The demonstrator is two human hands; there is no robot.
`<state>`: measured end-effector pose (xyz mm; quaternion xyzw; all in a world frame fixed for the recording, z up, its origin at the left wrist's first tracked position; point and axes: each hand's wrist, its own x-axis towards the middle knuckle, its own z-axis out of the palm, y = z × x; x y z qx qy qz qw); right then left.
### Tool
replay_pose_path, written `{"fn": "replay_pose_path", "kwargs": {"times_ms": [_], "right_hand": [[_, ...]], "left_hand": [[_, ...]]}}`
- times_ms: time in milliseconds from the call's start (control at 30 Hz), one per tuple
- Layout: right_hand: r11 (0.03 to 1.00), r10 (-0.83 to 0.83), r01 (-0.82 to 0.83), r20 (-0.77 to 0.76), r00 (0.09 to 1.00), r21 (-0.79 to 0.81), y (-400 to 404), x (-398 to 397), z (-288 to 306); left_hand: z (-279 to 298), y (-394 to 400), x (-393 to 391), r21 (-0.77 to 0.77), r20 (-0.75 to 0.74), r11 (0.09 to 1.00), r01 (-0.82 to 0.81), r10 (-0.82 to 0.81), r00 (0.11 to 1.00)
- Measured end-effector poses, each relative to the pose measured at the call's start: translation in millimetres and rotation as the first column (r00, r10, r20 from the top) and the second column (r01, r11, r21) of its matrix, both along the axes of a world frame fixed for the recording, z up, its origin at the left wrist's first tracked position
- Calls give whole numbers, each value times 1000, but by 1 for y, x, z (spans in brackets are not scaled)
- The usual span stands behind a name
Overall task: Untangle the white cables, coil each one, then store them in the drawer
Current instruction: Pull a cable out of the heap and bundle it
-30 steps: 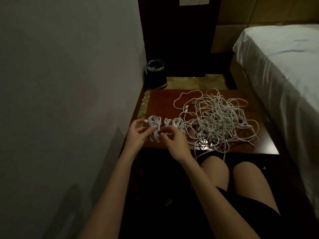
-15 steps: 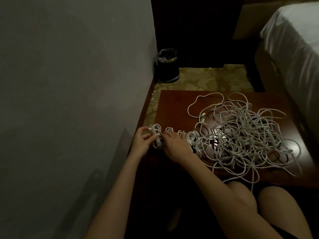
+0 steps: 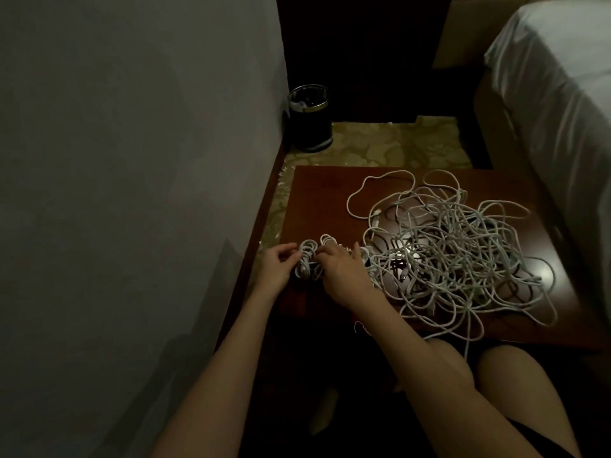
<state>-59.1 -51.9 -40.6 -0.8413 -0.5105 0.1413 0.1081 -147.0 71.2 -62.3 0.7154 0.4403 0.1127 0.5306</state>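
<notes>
your left hand point(image 3: 276, 271) and right hand point(image 3: 344, 276) both pinch a coiled white cable point(image 3: 305, 262) at the table's point(image 3: 317, 200) seven o'clock corner. more small coils point(image 3: 362, 254) sit just beside it at three o'clock, then the big tangled cables point(image 3: 463, 252); a dark bin point(image 3: 310, 119) stands at twelve o'clock.

A grey wall point(image 3: 132, 160) on the left, a dark round bin point(image 3: 310, 119) with a pale liner stood beside it on patterned carpet point(image 3: 380, 143), a white-sheeted bed point(image 3: 555, 94) at right, a reddish-brown tabletop point(image 3: 324, 200) between them.
</notes>
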Motion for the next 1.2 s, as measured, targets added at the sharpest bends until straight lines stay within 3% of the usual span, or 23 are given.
{"fn": "replay_pose_path", "kwargs": {"times_ms": [200,433,500,600,700,800,900,1067,1200], "right_hand": [[1000,-17,18,-23,1000,25,-13,-3,8],[933,-186,183,-21,982,309,-55,20,23],[917,-266,268,-50,963,294,-65,33,21],[939,-317,326,-92,944,109,-75,41,16],[945,-299,312,-126,946,98,-81,40,20],[894,-286,342,-218,933,289,-89,47,50],[835,-242,375,-343,908,402,-101,59,96],[787,-121,331,-397,910,520,-119,69,151],[723,-78,362,-451,889,589,-124,73,175]], "left_hand": [[8,2,-3,46,-2,999,-6,6,1000],[12,-13,-6,73,-34,997,20,-18,999],[17,-21,-5,124,-30,992,12,-9,1000],[32,-38,2,186,20,982,37,-42,999],[53,-60,15,251,38,958,139,-153,987],[70,-80,37,241,65,918,314,-338,939],[81,-105,61,134,138,876,463,-479,867],[91,-129,90,69,285,895,441,-441,851],[102,-136,100,153,282,895,418,-446,850]]}}
